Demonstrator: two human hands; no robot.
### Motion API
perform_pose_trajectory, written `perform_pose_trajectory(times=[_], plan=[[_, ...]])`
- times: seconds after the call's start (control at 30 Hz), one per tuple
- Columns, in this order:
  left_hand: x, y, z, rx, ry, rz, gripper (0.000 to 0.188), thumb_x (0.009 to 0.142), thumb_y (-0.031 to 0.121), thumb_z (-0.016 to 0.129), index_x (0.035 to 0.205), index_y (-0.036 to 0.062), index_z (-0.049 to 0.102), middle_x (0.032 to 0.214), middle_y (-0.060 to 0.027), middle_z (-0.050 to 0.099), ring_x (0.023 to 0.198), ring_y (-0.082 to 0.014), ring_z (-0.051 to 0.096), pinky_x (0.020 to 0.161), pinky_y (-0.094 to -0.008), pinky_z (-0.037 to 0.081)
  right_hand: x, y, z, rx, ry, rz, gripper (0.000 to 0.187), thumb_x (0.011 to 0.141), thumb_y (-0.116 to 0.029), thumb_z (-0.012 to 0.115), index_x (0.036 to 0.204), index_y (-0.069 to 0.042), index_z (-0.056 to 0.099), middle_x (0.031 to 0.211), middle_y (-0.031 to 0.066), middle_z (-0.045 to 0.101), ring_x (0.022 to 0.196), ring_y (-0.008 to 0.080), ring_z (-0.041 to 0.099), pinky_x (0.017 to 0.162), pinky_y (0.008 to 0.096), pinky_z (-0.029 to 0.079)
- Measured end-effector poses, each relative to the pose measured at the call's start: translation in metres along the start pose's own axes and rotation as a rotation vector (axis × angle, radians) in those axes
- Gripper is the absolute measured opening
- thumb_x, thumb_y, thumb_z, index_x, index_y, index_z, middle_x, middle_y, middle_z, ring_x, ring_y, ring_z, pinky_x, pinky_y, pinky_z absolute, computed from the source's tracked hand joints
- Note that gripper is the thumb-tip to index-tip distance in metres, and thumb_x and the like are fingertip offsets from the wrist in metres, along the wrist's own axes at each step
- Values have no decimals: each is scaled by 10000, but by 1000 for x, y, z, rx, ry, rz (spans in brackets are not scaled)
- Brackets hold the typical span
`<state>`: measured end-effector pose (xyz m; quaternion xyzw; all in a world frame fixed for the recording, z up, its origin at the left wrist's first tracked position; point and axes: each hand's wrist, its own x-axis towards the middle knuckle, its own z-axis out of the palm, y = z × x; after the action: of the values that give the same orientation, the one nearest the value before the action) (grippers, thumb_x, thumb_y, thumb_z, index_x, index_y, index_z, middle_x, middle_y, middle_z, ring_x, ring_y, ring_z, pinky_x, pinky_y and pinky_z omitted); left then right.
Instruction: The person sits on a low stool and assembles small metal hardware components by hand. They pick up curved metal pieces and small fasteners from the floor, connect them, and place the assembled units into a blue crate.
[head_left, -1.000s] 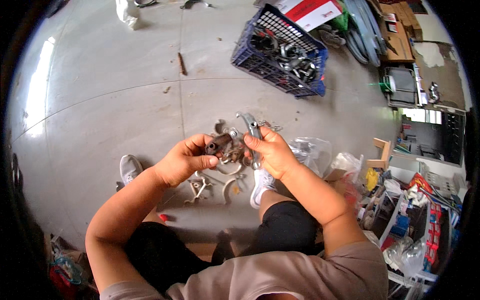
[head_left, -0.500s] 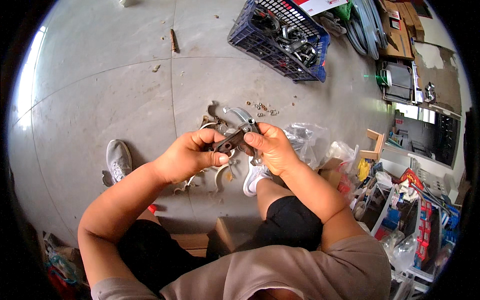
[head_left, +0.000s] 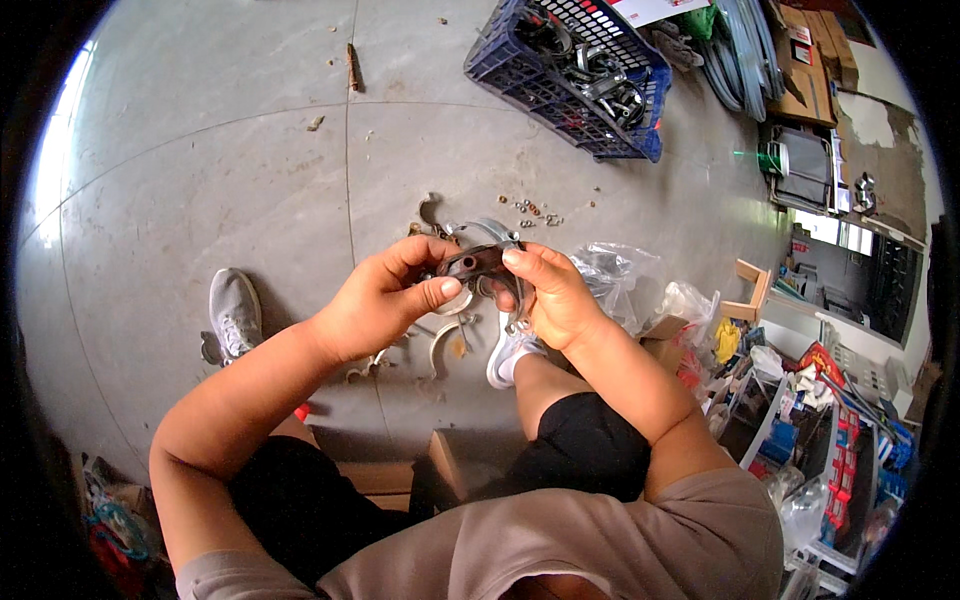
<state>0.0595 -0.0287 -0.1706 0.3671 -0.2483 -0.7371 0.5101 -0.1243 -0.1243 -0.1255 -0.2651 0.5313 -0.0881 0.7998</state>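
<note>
Between both hands, above the floor, is a metal pipe clamp: a dark, worn bracket piece (head_left: 470,264) with a round hole, joined or held against a silvery curved half (head_left: 487,228). My left hand (head_left: 375,305) pinches the left end of the dark piece between thumb and fingers. My right hand (head_left: 560,300) grips the right end, thumb on top, fingers curled behind and partly hidden. Below them on the floor lie more curved clamp pieces (head_left: 437,355), partly covered by my hands. Another curved piece (head_left: 430,208) rests just beyond the left fingers.
Several small nuts and bolts (head_left: 533,208) lie scattered past my right hand. A blue plastic crate (head_left: 560,100) of clamps stands at the far right. Clear plastic bags (head_left: 610,275), a small wooden stool (head_left: 745,290) and cluttered shelves (head_left: 800,440) are on the right.
The clamp has been turned in my hands; its dark piece now lies more level, with the hole facing up. Both hands still grip it.
</note>
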Motion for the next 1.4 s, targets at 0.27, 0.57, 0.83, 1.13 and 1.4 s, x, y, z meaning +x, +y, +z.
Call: perform_pose_trajectory(times=[0.27, 0.57, 0.83, 1.13, 1.4], plan=[[-1, 5, -7, -164, -20, -174, 294, 904, 285, 448, 1025, 31, 532, 887, -73, 601, 789, -152, 557, 719, -287, 453, 7, 4, -5, 8, -41, -2, 234, 798, -249, 616, 830, -22, 568, 718, 40, 576, 533, 101, 513, 473, 203, 411], [-1, 13, -6, -283, -27, -223, 228, 840, 101, 438, 1025, -2, 522, 897, -128, 602, 799, -200, 575, 715, -316, 467, 7, 6, -5, 48, -46, 27, 231, 817, -256, 597, 806, -28, 561, 705, 40, 573, 523, 100, 522, 449, 206, 421], [-4, 14, -7, -312, -53, -220, 268, 790, 34, 429, 1037, -15, 521, 922, -140, 600, 806, -216, 582, 725, -324, 473, 8, 7, -5, 56, -37, 38, 209, 820, -235, 595, 827, -29, 567, 732, 36, 585, 521, 99, 526, 459, 202, 437], [-3, -6, -17, -103, -55, -124, 245, 815, -44, 509, 1052, 14, 528, 964, -64, 593, 867, -148, 562, 783, -288, 464, 7, 2, -7, 21, -76, -163, 227, 737, -84, 648, 937, -21, 564, 816, 68, 607, 630, 137, 548, 617, 246, 466], [0, -10, -15, -107, -30, -67, 289, 790, -107, 519, 1035, 43, 488, 969, -39, 572, 935, -132, 536, 830, -267, 432, 4, -2, -9, -22, -81, -234, 286, 689, 13, 657, 959, -11, 564, 789, 64, 585, 698, 149, 565, 661, 262, 462]])
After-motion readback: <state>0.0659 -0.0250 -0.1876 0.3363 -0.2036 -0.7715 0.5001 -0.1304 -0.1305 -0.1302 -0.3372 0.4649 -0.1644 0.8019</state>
